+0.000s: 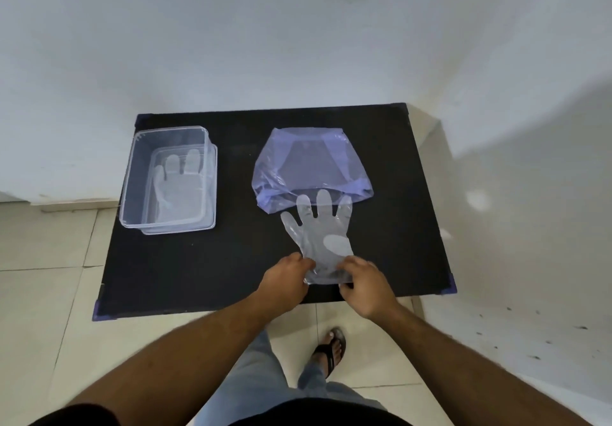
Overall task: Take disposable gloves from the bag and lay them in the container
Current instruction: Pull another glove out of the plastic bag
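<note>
At the near edge of the black bench [198, 270], we record both hands closed on one clear disposable glove [318, 230]. Our left hand [286, 276] pinches the cuff's left corner; our right hand [362, 281] pinches its right corner, so the grip is a two-handed pinch, fingers closed on thin plastic, with the cuff stretched between them.

Beyond the grip, the glove lies flat on the bench, fingers pointing away from us. Its fingertips overlap the open mouth of a bluish translucent plastic bag [311, 164], which lies just past the glove, farther from the grip. Whether more gloves remain in the bag, we cannot tell.

Left of the grip and farther away, well apart from it, stands a clear rectangular plastic container [132, 174]. A second glove [177, 187] lies flat on its bottom, fingers pointing away.

Below the grip, beyond the bench edge: pale floor tiles [43, 309], jeans, and one foot in a black sandal [331, 348].
</note>
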